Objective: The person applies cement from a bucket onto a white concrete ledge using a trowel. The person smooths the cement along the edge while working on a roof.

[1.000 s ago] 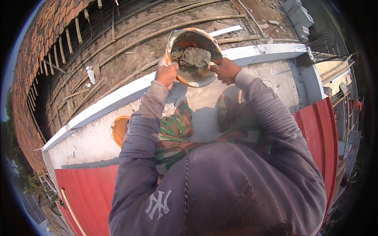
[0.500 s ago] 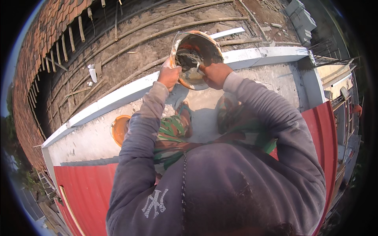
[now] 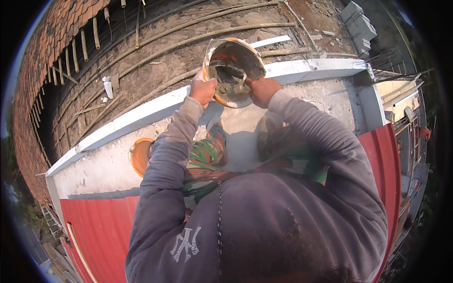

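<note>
Orange shows on two buckets, one of them held up ahead of the feet and the other set down on the concrete ledge [image 3: 104, 167]. The held bucket [image 3: 244, 51] is tipped so that its mouth is turned toward the wearer, and one mass of wet grey mortar [image 3: 226, 88] is seen inside. Two bare hands are at work on it: its left rim is gripped by the left hand [image 3: 203, 89], while the right hand [image 3: 264, 89] is closed, at the right side of the mouth, on one trowel-like tool [image 3: 243, 76], most of which is hidden by the fingers and by shadow. The second bucket [image 3: 138, 157] is partly covered by the left forearm. Two camouflage trouser legs [image 3: 205, 153] are seen below, and the view of the red corrugated sheeting [image 3: 96, 221] is split into two parts by the dark hooded top [image 3: 302, 207]. Beyond the ledge runs one low wall of white blocks [image 3: 146, 111], a stretch of which is blocked from sight by the held bucket. Past it, at least three long poles [image 3: 188, 41] are laid over brown ground, with one white strip [image 3: 271, 41] among them, one stack of pale blocks [image 3: 359, 26] at upper right and one tiled roof [image 3: 28, 127] at left.
</note>
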Demonstrator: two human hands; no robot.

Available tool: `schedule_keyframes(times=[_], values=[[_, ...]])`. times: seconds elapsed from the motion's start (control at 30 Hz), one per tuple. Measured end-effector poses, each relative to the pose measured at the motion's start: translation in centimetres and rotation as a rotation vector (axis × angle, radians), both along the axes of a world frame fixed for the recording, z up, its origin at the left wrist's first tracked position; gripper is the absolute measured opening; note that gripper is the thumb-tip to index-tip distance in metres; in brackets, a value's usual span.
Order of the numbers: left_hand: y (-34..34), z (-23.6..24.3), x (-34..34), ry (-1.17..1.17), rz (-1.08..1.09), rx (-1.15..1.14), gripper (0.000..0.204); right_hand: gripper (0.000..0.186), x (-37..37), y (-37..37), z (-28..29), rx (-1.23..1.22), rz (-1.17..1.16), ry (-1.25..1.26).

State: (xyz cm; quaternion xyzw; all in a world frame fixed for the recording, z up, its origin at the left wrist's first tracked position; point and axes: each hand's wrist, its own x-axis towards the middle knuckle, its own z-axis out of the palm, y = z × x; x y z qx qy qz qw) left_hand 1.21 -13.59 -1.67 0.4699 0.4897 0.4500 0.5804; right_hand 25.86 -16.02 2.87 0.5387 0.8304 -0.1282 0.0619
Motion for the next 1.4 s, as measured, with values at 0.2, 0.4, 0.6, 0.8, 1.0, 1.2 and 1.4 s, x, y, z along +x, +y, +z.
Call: schedule_keyframes(times=[0.2,0.4,0.6,0.8,1.0,1.2,1.4], values=[[0.2,-0.3,-0.6,-0.066,0.057,-0.041,0.057,0.032,0.3,-2.1,2.1,-0.077,0.103,-0.023],[0.0,-0.1,0.2,0.108,0.034,-0.002,0.057,0.041,0.0,2.8,2.5,0.086,-0.1,-0.119],[-0.2,-0.4,0.3,0.078,0.063,-0.035,0.058,0.028,-1.4,3.4,1.5,-0.106,-0.016,-0.206],[0.8,-1.2,-0.6,-0.048,0.069,0.017,0.056,0.039,0.5,8.8,2.8,-0.812,-0.185,0.015],[0.6,-0.9,-1.2,-0.116,0.061,-0.069,0.051,0.04,2.5,7.5,-2.1,-1.289,-0.389,0.738],[0.2,-0.1,-0.7,-0.109,0.062,-0.069,0.046,0.032,0.2,6.2,-1.4,-1.09,-0.601,0.915],[0.1,0.4,-0.8,-0.071,0.1,-0.094,0.044,0.033,-0.7,3.1,1.5,-0.147,-0.178,0.091]])
